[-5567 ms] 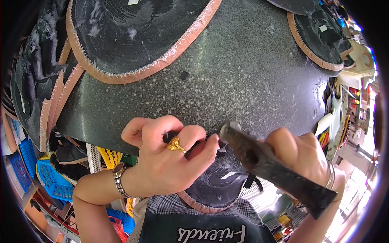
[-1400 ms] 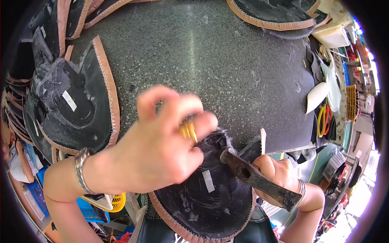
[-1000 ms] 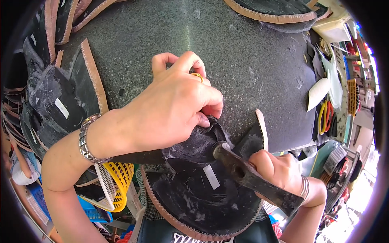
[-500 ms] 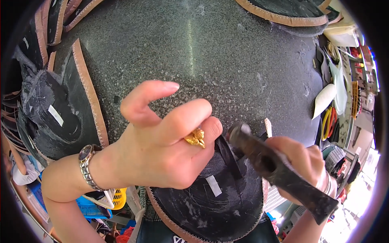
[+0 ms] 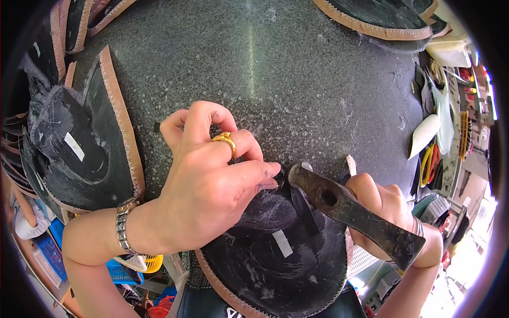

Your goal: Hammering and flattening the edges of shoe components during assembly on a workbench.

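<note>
clock refs are from the work piece. 10 o'clock: black panel (image 5: pixel 85 132) with tan zigzag-stitched edging, lying on the table (image 5: pixel 297 79), part of a pile. between 10 and 11: left hand (image 5: pixel 207 180), thumb and index together, looks clamped on the upper edge of the work piece; exact grip is dark and hard to read. other fingers curled up clear.

centre: work piece (image 5: pixel 275 273), same black/tan kind, white strip (image 5: pixel 282 244) on it, at the near table edge, lower part hanging over the apron. pinch sits at its 12.

just past 12: hammer (image 5: pixel 360 217), round face right beside the left fingertips, wedge end pointing to 4. can't tell if the face touches the work. 1 o'clock, far side: more edged panels (image 5: pixel 379 24). 2 o'clock: right hand (image 5: pixel 384 206), closed round the hammer, handle hidden. 2 o'clock further out: yellow and red loop handles (image 5: pixel 424 167).

my read: step in hand is shaping the upper edge, left gathering, right tapping. next move calls for a steady pinch, fingertips clear of the face, short square taps.
</note>
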The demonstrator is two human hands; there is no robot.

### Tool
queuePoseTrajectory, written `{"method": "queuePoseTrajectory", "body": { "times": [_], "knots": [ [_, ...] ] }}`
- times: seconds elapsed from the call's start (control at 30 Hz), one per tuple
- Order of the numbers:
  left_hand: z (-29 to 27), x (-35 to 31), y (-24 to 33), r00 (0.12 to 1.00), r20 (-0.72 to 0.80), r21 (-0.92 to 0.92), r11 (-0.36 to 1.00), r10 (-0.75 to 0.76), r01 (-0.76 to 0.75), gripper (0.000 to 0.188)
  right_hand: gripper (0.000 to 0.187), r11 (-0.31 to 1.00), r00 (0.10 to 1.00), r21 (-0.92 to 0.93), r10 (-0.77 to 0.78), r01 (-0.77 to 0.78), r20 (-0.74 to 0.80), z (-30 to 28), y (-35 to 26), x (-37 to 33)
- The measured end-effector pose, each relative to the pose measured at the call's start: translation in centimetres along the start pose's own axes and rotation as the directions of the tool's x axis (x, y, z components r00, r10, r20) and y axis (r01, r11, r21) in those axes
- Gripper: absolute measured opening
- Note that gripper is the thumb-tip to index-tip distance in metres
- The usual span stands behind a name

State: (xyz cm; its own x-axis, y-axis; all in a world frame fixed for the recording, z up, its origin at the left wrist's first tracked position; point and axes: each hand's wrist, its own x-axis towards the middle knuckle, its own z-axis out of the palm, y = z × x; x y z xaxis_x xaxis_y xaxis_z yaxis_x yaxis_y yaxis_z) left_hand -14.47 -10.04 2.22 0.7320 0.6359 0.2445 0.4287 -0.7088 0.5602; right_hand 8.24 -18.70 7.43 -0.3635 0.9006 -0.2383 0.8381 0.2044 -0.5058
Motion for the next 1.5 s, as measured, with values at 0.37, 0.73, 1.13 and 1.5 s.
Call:
{"method": "queuePoseTrajectory", "body": {
  "times": [0.37,0.73,1.13,1.5],
  "knots": [
    [-0.9,-0.7,1.1,0.993,0.059,0.246,0.962,0.104,-0.115,0.023,0.021,0.994,0.995,0.101,-0.061,0.053,0.079,-1.1,-0.6,1.4],
    [0.3,-1.9,1.2,0.993,-0.069,0.017,0.995,-0.097,0.099,0.025,0.027,0.996,0.982,-0.019,0.095,-0.093,0.164,-0.8,-1.3,0.6],
    [-1.4,0.3,1.4,0.99,0.097,0.007,0.994,-0.107,0.107,0.02,0.028,0.967,0.982,-0.239,0.125,-0.089,0.14,-1.7,-2.7,-0.6],
    [-0.4,1.7,-1.5,0.967,0.196,-0.167,0.978,0.16,-0.128,0.014,0.026,0.965,0.944,0.105,0.206,-0.24,0.259,-0.3,-0.9,-1.5]
  ]
}}
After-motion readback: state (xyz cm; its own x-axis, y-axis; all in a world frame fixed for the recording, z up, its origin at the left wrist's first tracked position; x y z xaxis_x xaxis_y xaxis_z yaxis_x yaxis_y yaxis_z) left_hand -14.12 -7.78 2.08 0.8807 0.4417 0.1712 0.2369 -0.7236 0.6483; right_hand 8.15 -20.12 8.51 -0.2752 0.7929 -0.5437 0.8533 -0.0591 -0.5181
